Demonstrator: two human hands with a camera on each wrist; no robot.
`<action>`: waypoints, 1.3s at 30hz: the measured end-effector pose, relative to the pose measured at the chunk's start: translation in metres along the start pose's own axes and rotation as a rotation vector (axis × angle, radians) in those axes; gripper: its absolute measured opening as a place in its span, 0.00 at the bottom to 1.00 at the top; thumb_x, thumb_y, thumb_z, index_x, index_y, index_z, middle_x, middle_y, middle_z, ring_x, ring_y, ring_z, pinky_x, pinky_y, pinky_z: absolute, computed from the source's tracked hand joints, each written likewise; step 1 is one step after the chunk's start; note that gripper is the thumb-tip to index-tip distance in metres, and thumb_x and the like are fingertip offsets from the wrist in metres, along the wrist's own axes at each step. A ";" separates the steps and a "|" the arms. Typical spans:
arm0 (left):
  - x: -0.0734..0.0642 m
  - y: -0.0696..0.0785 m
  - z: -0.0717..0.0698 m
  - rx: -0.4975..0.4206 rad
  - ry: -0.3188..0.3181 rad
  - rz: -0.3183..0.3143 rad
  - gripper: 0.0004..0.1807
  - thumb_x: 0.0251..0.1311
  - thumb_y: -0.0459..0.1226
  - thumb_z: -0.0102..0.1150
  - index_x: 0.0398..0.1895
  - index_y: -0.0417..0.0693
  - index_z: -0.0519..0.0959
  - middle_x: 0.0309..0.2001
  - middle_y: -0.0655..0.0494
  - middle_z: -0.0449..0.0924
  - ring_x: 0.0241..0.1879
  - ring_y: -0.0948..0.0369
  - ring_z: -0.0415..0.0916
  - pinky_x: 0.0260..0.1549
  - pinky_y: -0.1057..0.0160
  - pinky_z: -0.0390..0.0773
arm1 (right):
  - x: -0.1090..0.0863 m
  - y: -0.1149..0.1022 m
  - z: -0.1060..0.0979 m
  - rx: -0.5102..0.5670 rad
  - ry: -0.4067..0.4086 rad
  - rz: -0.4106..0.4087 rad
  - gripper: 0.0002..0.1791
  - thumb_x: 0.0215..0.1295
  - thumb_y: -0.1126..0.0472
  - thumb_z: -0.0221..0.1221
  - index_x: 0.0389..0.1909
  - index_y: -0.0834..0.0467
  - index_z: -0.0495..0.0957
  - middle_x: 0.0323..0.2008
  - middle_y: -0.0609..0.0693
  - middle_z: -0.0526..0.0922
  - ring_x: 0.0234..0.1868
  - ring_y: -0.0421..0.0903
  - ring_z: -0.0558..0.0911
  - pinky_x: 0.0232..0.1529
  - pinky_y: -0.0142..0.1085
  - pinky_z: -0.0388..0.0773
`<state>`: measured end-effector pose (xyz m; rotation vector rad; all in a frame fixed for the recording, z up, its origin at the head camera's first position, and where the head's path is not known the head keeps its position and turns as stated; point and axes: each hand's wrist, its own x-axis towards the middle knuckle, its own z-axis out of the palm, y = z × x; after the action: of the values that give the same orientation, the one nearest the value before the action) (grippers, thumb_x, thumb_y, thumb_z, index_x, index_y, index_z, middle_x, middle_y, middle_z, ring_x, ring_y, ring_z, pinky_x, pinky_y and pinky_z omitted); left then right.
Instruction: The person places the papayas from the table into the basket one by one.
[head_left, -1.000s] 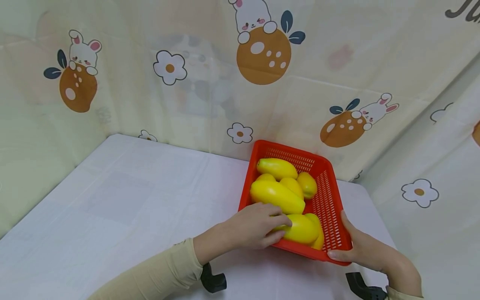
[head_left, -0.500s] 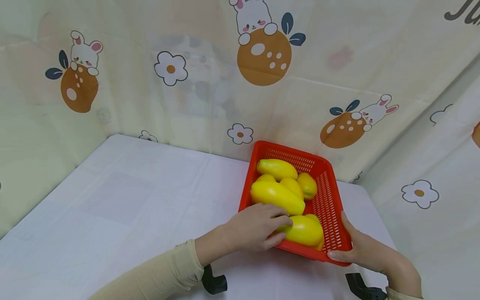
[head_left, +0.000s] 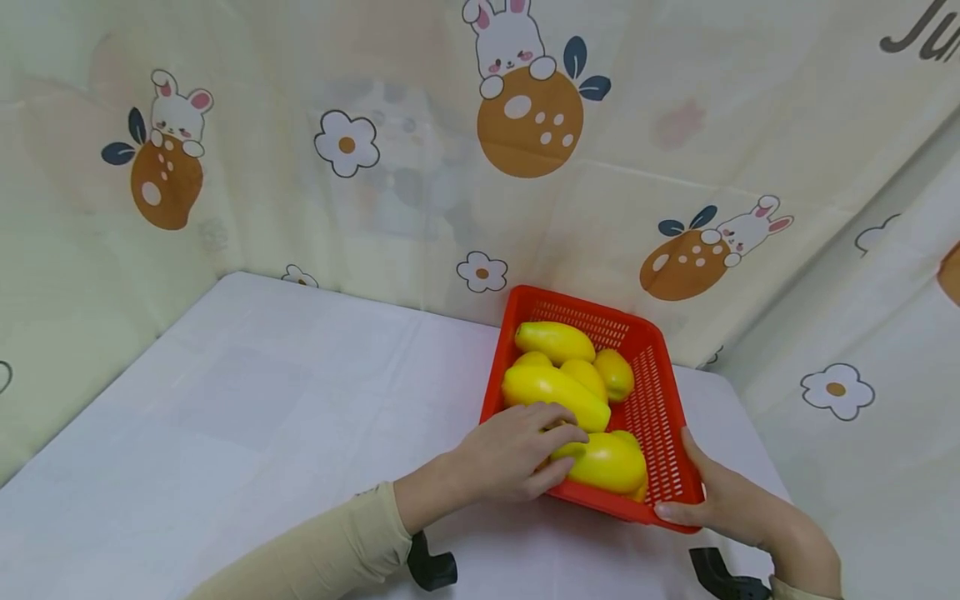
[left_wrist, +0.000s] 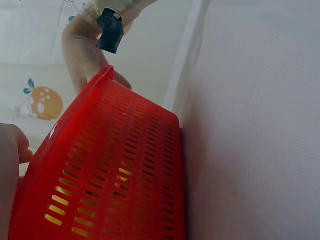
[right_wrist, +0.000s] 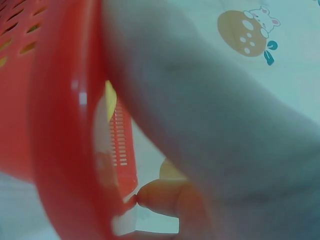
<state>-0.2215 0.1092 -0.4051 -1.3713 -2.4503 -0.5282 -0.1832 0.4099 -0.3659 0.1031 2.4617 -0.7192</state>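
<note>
A red plastic basket (head_left: 663, 417) with slotted walls sits on the white table and holds several smooth yellow fruits, rounded to elongated, like papayas or mangoes. My left hand (head_left: 513, 454) reaches over its near left rim. The fingers are spread and lightly bent over the front yellow fruit (head_left: 611, 462); whether they touch it is hard to tell. My right hand (head_left: 738, 500) grips the near right corner, thumb on the rim, other fingers partly hidden behind the wall. In the left wrist view the basket's side wall (left_wrist: 135, 160) blocks sight of the fruits except through slots.
A long yellow fruit (head_left: 555, 396) lies behind the left fingers, with another (head_left: 553, 340) at the far end. A white-covered table (head_left: 262, 417) spreads to the left. Behind it hangs a cream curtain (head_left: 420, 208) printed with rabbits. Black wrist mounts (head_left: 431, 567) show below the hands.
The front fruit has shifted and now covers more of the one beside it. My left fingers have lifted and spread slightly. The right hand keeps its grip on the basket.
</note>
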 end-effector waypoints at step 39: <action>-0.017 -0.020 -0.011 -0.385 0.242 -0.003 0.12 0.61 0.38 0.50 0.46 0.53 0.78 0.47 0.62 0.74 0.48 0.67 0.70 0.53 0.73 0.72 | -0.018 -0.012 0.007 -0.143 0.108 0.004 0.65 0.50 0.32 0.61 0.72 0.67 0.37 0.65 0.76 0.54 0.55 0.68 0.66 0.47 0.57 0.78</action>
<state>-0.2296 0.0818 -0.4055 -1.3415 -2.2309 -1.1424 -0.1673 0.3978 -0.3550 0.0952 2.6064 -0.5471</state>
